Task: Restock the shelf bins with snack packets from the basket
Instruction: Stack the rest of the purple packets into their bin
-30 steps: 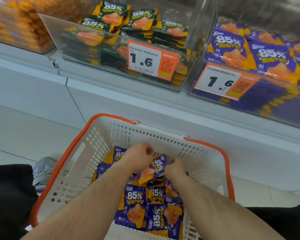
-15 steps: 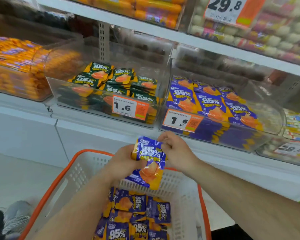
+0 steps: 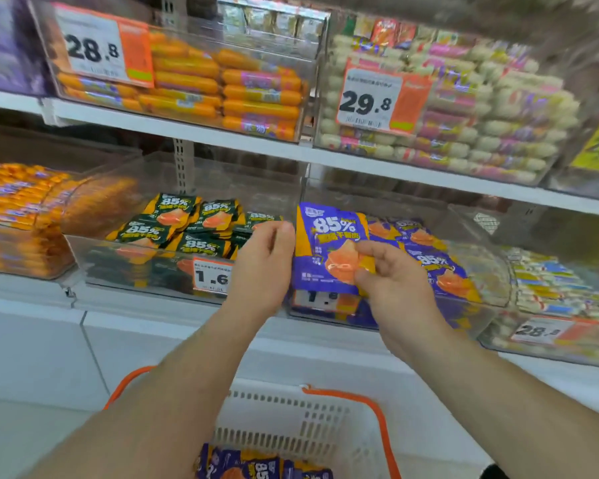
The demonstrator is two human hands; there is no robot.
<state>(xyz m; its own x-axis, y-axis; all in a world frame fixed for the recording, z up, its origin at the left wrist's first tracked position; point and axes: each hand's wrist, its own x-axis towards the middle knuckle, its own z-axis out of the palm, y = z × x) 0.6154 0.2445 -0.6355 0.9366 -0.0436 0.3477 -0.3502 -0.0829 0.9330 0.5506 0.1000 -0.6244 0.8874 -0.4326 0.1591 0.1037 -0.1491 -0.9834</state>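
Head view: the white basket (image 3: 325,423) with its orange rim is cut off at the bottom, so only a few purple packets (image 3: 256,468) show inside. The right hand (image 3: 391,288) pinches one shiny purple packet (image 3: 329,250) in front of the clear bin (image 3: 491,305) of purple packets, hiding part of its price tag. The left hand (image 3: 263,264) holds nothing, fingers loose, just beside the packet. Upper shelves look blurry.

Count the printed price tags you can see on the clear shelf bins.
5: the 28.8 tag top left, 29.8 top right, 1.6 on the green-packet bin, one half hidden behind the held purple packet, 28.8 lower right. Others may be hidden.
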